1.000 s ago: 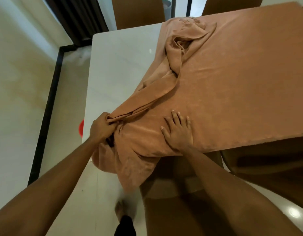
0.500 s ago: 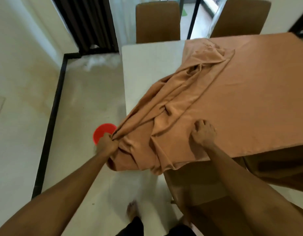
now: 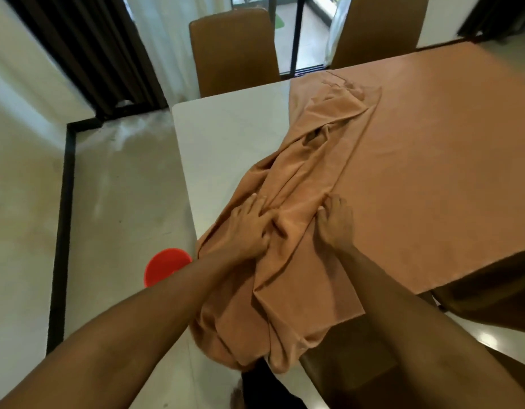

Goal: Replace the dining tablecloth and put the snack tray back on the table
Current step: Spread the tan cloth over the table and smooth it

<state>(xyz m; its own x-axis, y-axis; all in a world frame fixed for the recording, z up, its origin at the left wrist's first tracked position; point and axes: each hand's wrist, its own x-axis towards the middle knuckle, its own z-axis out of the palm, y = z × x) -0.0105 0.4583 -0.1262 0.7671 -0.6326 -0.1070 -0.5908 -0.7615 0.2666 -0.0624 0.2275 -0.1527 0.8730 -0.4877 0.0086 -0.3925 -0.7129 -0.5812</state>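
An orange-brown tablecloth [image 3: 432,157] covers the right part of the white dining table [image 3: 225,137]. Its left side is bunched in a long ridge of folds, and the near end hangs over the table's front edge. My left hand [image 3: 250,224] lies on the bunched folds with its fingers spread. My right hand [image 3: 335,219] is just to the right of it, fingers curled into a fold at the ridge's edge. The snack tray is out of view.
A red round container [image 3: 163,265] stands on the floor by the table's near left corner. Two brown chairs [image 3: 234,48] [image 3: 376,31] stand at the far side. Another brown chair [image 3: 491,293] is under the near right edge. Dark curtains hang at the back left.
My left hand let go of the cloth's corner beyond the table edge and now lies spread on the bunched folds. My right hand moved beside it. The cloth now hangs lower over the front.
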